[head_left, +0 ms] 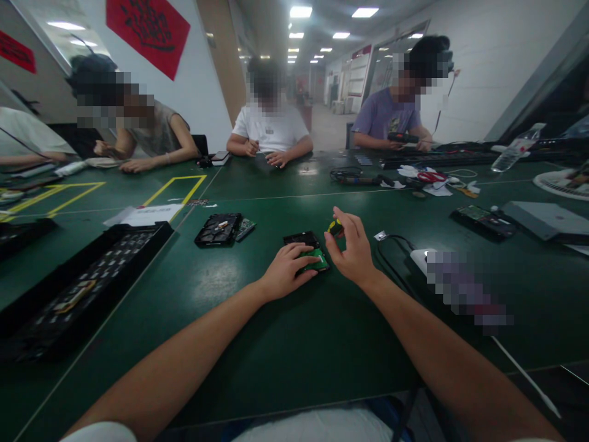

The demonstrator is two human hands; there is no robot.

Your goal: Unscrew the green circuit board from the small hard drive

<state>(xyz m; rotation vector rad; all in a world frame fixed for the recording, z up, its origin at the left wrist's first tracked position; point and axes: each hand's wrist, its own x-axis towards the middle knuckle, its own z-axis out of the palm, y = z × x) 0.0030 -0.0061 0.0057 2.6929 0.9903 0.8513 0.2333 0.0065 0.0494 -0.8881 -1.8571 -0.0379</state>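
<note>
Ceiling lights (300, 11) (rectangular) shine between pale walls (497, 67).

The left hand (286, 272) touches a green board (322, 264).

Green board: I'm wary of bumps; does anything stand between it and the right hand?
The left hand covers part of the green board, but nothing visible stands in the gap to the right hand.

Perhaps a case (300, 237) on green table (299, 362)
</note>
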